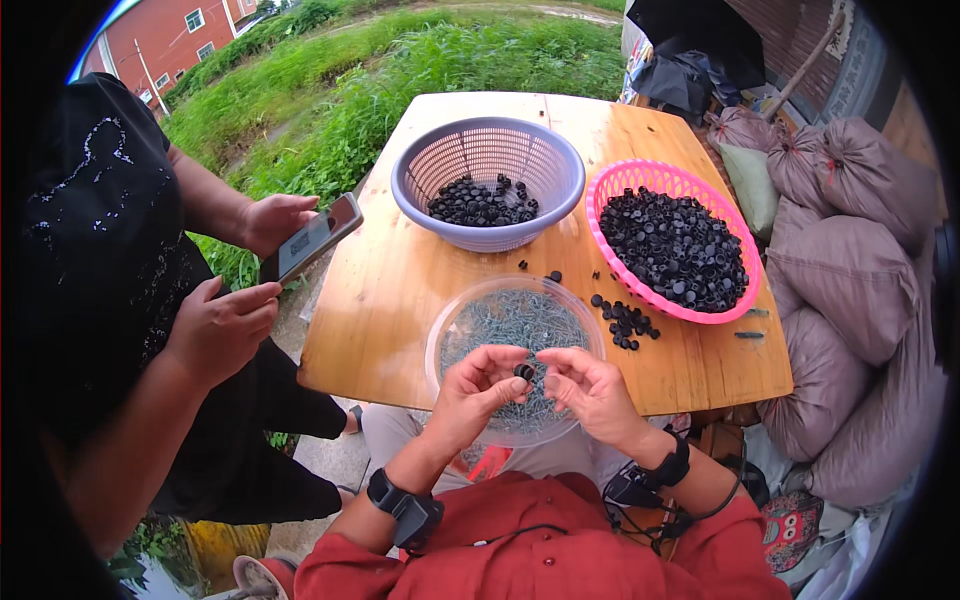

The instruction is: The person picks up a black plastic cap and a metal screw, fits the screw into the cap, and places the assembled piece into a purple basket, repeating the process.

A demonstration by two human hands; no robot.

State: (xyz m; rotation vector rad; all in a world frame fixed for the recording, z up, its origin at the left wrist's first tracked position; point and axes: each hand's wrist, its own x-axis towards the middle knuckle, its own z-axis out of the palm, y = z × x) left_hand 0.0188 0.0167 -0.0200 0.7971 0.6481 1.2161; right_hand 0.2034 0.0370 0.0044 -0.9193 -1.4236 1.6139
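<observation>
Presently, taking the clear tub [515,434] as the clock's centre, a co-worker [110,250] stands toward ten o'clock with a smartphone [312,240], beside the wooden desk [360,320]. At twelve, a lavender-grey colander [490,238] contains some black caps [482,203].

Over the tub, the left grip [480,392] pinches one black cap [523,371] between thumb and forefinger. Being small and held only at the fingertips, it could slip and drop among the slender metal fasteners [510,325] below. It sits at two o'clock from the left grip's middle and near ten from the right grip [590,390], between the two.

The right grip's thumb and forefinger are drawn close; whether they pinch anything, I cannot tell.

Toward two o'clock, loose caps [625,322] lie near a heaped pink basket [690,313]; a careless forearm could scatter them.
</observation>
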